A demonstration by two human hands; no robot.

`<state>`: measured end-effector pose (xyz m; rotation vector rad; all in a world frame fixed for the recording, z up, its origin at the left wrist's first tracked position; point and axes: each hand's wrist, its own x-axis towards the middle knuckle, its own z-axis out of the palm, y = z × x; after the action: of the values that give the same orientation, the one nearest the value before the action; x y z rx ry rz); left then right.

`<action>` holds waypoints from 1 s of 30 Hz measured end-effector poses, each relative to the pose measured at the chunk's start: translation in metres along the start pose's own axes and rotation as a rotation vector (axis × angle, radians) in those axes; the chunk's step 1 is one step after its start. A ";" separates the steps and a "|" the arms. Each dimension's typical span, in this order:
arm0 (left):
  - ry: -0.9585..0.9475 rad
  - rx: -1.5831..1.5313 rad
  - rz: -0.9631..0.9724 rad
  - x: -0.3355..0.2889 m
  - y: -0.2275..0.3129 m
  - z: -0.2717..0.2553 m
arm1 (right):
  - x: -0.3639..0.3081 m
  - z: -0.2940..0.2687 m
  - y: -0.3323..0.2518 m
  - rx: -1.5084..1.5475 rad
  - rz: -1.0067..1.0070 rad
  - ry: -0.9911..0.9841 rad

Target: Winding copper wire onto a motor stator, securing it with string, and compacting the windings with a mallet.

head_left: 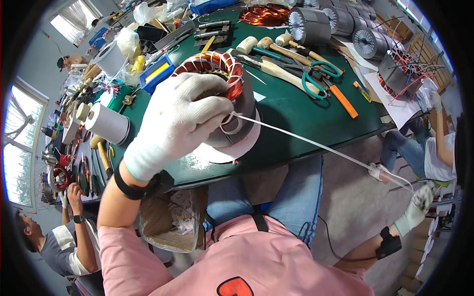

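Observation:
A grey motor stator [246,106] stands upright on a round white pad [247,149] in front of me. Its copper end winding [211,58] is bound with white lacing. My left hand [180,111], in a white knit glove, presses against the winding, its fingers closed on the white lacing cord where a loop hangs over the stator's side. From there the cord [308,140] runs tight to the lower right. Out at the far right, away from the table, my right hand [418,207], also gloved and smudged grey, is closed around the cord's other end; its fingertips are partly hidden.
Mallets [248,45], green-handled scissors [312,85] and an orange-handled tool [344,101] lie behind the stator. Spools of white cord [107,123] stand left. More stator cores [308,27] line the back. Co-workers [61,246] sit on both sides. A lined waste box [170,224] is below the table edge.

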<state>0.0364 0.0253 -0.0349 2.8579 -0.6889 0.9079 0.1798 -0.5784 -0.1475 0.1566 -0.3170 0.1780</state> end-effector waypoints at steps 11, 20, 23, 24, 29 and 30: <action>-0.135 -0.704 0.050 -0.047 0.126 0.054 | -0.018 -0.015 0.390 -1.306 0.824 -0.268; 0.606 -1.202 -0.375 0.035 0.105 -0.038 | -0.040 -0.061 0.374 -1.126 0.782 0.096; 0.741 -1.075 -0.836 0.039 0.064 -0.083 | -0.047 -0.046 0.389 -1.133 0.829 0.001; 0.636 -0.876 -0.826 0.041 0.060 -0.084 | -0.048 -0.048 0.391 -1.166 0.803 -0.033; 0.053 0.246 -0.699 0.049 0.052 -0.098 | -0.051 -0.044 0.400 -1.117 0.957 0.149; -0.039 0.414 -0.622 0.055 0.049 -0.095 | -0.047 -0.039 0.392 -1.174 0.902 0.154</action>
<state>0.0042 -0.0217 0.0709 3.1117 0.4384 0.9624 0.0699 -0.1976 -0.1507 -1.1801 -0.2773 0.8536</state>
